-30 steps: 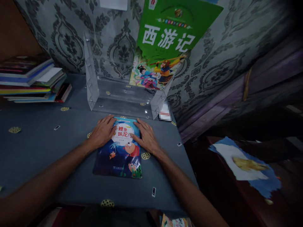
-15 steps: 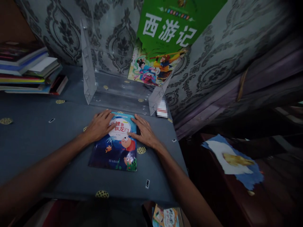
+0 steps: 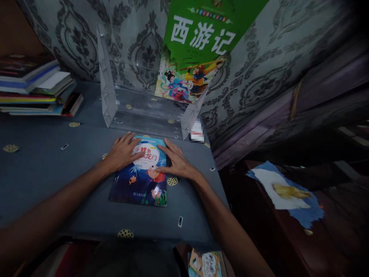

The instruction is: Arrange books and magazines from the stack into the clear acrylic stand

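A thin blue picture book (image 3: 138, 186) with orange fish on its cover lies flat on the tablecloth in front of me. My left hand (image 3: 122, 152) rests over the book's upper left edge, fingers stretched out and thumb across the cover. On the opposite side my right hand (image 3: 177, 159) lies over the right edge, its thumb reaching onto the cover by the large fish. Both hands touch the book without wrapping round it. Behind it stands a clear acrylic rack (image 3: 108, 88), with a large green book (image 3: 196, 50) leaning upright at its right part.
Several stacked books (image 3: 31, 90) sit at the back left of the grey-blue tablecloth (image 3: 34, 165). A small white object (image 3: 197, 131) is beside the rack. Another small book (image 3: 206, 263) shows below the table's front edge. Blue and white cloths (image 3: 302, 209) lie on a dark red surface at right.
My right hand has shifted a little, its thumb now lower on the cover and its index finger further over it. The left hand stays nearly in place. The view has moved slightly.
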The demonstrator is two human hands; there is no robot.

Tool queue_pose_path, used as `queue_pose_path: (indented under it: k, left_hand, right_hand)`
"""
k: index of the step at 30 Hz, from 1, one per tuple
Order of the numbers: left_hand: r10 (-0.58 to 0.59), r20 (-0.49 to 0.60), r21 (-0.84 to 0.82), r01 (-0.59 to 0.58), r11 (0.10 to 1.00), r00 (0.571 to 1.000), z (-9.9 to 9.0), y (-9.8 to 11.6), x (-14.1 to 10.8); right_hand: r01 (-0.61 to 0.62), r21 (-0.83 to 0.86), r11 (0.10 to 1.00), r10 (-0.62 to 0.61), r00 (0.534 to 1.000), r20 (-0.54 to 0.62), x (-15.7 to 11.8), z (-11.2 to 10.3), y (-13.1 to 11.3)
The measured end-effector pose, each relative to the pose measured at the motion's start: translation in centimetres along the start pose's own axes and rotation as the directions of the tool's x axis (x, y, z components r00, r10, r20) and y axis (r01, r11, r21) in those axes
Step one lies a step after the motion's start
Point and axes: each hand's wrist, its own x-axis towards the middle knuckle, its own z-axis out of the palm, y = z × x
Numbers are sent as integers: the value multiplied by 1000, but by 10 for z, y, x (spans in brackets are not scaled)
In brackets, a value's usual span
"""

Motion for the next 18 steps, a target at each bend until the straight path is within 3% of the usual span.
queue_pose_path:
  k: [18]
  left_hand:
    - [-22,-58,-50,19,999,998,5,-8,1]
  right_hand:
    - [7,-19,1000,-7,1000,-30,-1,1,-4]
